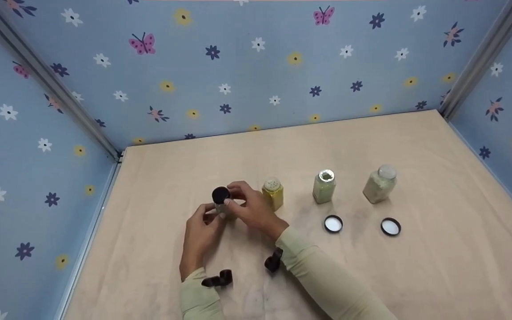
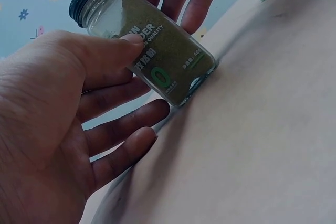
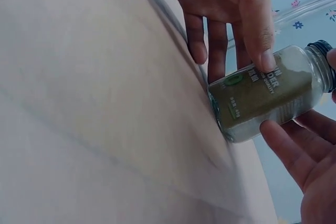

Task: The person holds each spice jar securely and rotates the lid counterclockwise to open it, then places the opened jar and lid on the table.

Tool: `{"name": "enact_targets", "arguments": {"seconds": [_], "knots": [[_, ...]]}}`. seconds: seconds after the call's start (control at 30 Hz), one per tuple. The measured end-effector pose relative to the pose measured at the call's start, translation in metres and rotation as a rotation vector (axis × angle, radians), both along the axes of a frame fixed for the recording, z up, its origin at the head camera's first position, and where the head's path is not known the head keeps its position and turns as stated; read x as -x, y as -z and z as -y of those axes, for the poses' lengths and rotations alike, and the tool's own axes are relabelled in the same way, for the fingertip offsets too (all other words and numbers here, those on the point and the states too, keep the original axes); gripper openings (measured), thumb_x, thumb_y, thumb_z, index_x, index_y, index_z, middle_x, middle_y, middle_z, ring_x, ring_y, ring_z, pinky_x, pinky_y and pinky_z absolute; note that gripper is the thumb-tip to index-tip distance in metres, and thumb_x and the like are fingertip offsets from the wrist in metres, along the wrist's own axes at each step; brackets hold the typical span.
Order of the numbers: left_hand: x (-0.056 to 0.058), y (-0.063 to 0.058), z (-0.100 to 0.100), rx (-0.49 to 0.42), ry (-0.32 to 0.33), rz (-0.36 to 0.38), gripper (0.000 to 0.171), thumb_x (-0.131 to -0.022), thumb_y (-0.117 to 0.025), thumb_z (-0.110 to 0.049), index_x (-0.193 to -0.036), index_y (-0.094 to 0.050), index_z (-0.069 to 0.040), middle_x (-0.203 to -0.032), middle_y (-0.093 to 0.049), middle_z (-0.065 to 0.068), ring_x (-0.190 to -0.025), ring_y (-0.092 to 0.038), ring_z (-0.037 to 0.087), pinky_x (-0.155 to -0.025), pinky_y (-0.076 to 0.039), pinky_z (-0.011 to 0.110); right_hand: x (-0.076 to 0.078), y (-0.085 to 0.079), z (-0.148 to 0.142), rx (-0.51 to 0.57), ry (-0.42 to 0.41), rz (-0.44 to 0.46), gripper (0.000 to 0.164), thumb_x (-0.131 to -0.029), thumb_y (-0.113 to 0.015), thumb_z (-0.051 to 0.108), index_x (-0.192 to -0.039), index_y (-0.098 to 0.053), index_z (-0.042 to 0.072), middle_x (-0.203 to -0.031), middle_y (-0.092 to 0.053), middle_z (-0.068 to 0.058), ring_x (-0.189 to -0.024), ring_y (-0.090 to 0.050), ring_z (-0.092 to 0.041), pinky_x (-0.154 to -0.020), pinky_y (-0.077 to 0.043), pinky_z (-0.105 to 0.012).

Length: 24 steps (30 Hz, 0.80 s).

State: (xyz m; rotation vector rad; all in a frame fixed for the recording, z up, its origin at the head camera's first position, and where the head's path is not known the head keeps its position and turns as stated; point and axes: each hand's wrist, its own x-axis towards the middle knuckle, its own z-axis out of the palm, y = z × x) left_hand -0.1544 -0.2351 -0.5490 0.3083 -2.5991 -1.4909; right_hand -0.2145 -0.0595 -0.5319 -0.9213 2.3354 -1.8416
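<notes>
A square glass spice jar [image 2: 168, 40] of brownish-green powder, with printed lettering on its side, stands on the cloth at the left. My left hand [image 1: 202, 233] grips its body, thumb across the label and fingers behind. The jar's black screw lid [image 1: 221, 195] is on its neck. Thumb and fingertips of my right hand [image 1: 256, 211] pinch this lid from the right side, while other right fingers [image 3: 286, 148] lie near the glass. Just right of the right hand is a jar of yellow powder [image 1: 273, 195] with a perforated top.
Farther right stand a green-powder jar [image 1: 324, 190] with a torn silvery seal and a pale-green jar [image 1: 378, 186] with a whitish top. Two black lids [image 1: 333, 224] lie upturned in front of them. Flowered panels [image 1: 256, 66] wall the cloth-covered table [image 1: 416, 275].
</notes>
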Motion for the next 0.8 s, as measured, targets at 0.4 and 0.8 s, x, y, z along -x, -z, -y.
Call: {"name": "enact_targets", "arguments": {"seconds": [0.4,0.8], "knots": [[-0.0026,0.005,0.0002,-0.016,0.006,-0.032,0.034,-0.092,-0.073,-0.021,-0.124,-0.066,-0.015,-0.126,-0.066,0.005,-0.107,-0.064,0.022,-0.095,-0.049,0.043,-0.0005,0.0055,-0.0022,0.017,0.003,-0.044,0.035,-0.104,-0.058,0.024,-0.137,-0.06,0.014,-0.128,-0.066,-0.001,-0.117,-0.062,-0.011,-0.091,-0.054,-0.032],[-0.0028,-0.0015,-0.0026,-0.001,-0.001,0.005,0.034,-0.091,-0.073,-0.027,-0.124,-0.065,-0.02,-0.124,-0.066,0.003,-0.104,-0.064,0.019,-0.094,-0.049,0.042,0.0027,0.002,-0.0047,-0.007,-0.007,0.003,0.053,-0.094,-0.07,0.038,-0.141,-0.058,0.016,-0.126,-0.066,0.001,-0.116,-0.062,-0.013,-0.093,-0.054,-0.041]]}}
